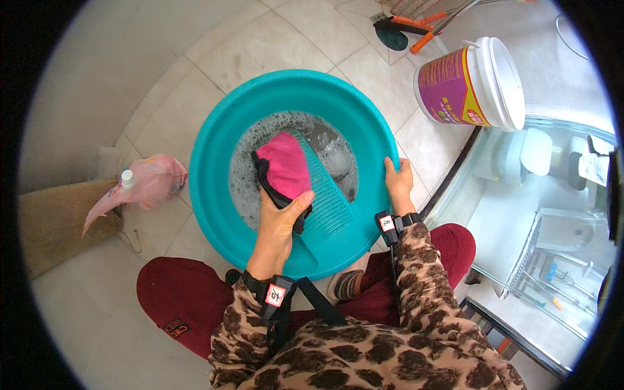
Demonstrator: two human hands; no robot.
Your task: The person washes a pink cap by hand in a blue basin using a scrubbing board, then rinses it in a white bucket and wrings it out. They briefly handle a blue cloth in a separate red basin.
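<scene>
A round teal plastic basin [218,127] stands on the floor between my bent knees, with foamy grey water [243,190] in it. A teal ridged washboard [327,214] slopes down through the basin into the suds. My left hand [279,222] grips a bunched pink cloth with black edging [282,163] over the washboard, thumb on the near side. Some of its fingers are hidden beneath the fabric. At the basin's right rim, my right hand [400,183] is clasped on the edge, thumb inside. Grey fabric [321,136] appears to lie in the water.
A white bucket with a purple label [446,90] stands at the upper right, near orange-handled cleaning tools [421,36]. A glass-walled unit [526,195] with containers and utensils lies to the right. On the left are a pink pouch with a white cap [156,178] and a brown board [63,219].
</scene>
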